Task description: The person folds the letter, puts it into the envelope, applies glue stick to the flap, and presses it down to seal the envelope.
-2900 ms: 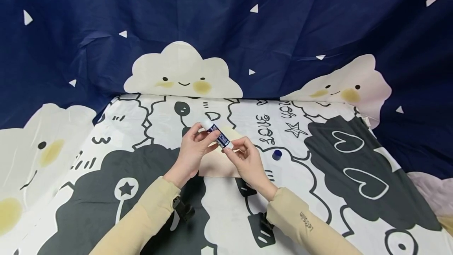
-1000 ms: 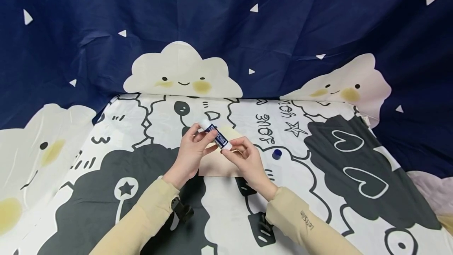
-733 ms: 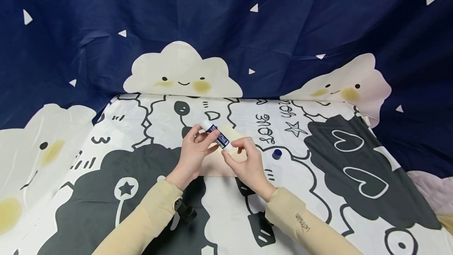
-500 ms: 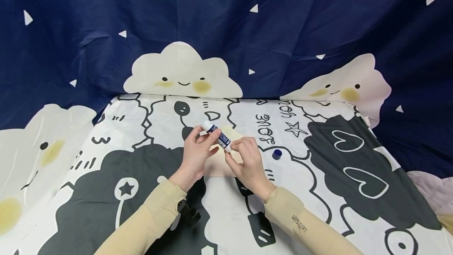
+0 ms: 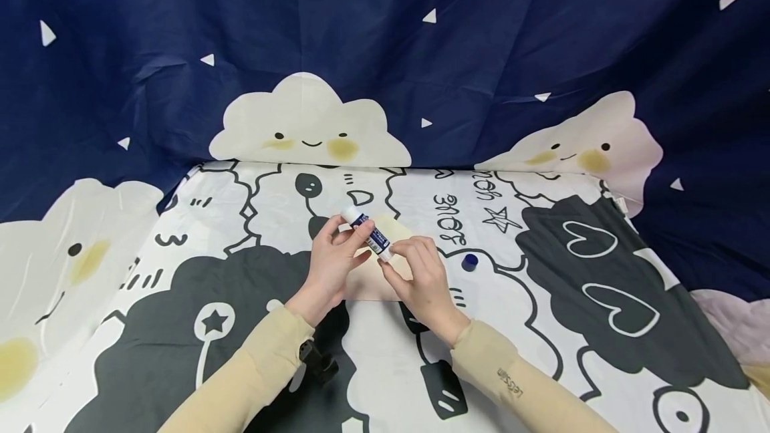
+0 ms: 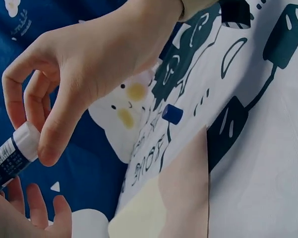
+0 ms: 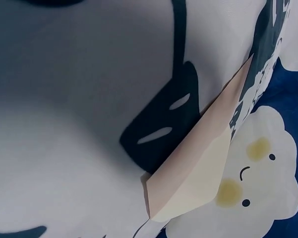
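A glue stick [image 5: 369,236] with a dark blue label and white ends is held slantwise above the table, one end to the upper left. My left hand [image 5: 327,269] grips its labelled body between thumb and fingers. With thumb and fingertips my right hand [image 5: 424,282] pinches the white lower-right end, which the left wrist view shows closely. Below the hands lies a folded paper [image 5: 373,282], pinkish with a pale yellow part, partly covered by them. To the right stands a small dark blue cap [image 5: 470,262]. Neither hand appears in the right wrist view.
A white cloth [image 5: 385,366] with black and grey cartoon prints covers the table. Behind it hangs a navy curtain [image 5: 373,32] with clouds and small white triangles. A dark wrist device [image 5: 319,361] sits by the left cuff.
The right hand's fingers loosened slightly and took a fresh hold around the glue stick's white end. My left hand shifted a little to the right. Cap and paper stayed in place.
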Motion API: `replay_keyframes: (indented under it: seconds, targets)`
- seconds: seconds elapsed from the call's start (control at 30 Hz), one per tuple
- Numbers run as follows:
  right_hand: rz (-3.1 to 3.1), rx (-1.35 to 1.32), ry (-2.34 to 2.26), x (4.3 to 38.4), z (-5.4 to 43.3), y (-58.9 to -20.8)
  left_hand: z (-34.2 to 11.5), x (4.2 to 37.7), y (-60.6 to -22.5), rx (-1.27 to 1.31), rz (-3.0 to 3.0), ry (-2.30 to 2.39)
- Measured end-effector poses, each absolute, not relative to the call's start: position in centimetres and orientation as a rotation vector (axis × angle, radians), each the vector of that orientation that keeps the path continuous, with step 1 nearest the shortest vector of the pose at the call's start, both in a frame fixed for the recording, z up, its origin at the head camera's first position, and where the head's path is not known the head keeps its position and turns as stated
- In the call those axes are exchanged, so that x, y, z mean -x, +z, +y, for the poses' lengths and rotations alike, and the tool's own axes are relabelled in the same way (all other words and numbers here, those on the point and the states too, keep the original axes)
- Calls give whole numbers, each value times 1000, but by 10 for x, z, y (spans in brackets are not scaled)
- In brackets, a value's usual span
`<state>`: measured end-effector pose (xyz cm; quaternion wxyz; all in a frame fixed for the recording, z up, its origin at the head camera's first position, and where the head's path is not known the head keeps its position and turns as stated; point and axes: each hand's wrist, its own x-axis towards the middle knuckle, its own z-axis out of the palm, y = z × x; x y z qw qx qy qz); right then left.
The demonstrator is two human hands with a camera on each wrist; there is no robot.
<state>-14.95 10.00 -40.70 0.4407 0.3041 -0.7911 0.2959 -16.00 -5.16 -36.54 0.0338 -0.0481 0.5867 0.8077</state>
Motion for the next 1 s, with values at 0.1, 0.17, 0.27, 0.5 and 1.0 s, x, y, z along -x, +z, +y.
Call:
replay_keyframes:
  seconds: [0.1,0.17,0.27,0.5,1.0]
  targets:
    - [-1997,-769,751,148,102,-408,-54,161,-367,135,1809,2475]
    - [-2008,-785,755,148,103,-408,-54,161,-367,123,1816,2469]
    - [-2013,-806,759,147,105,-408,-55,161,-367,98,1850,2455]
    - [-2017,-794,750,147,113,-408,-57,161,-363,34,1879,2448]
    - [-2180,-590,630,154,167,-420,-66,164,-366,-71,2156,2294]
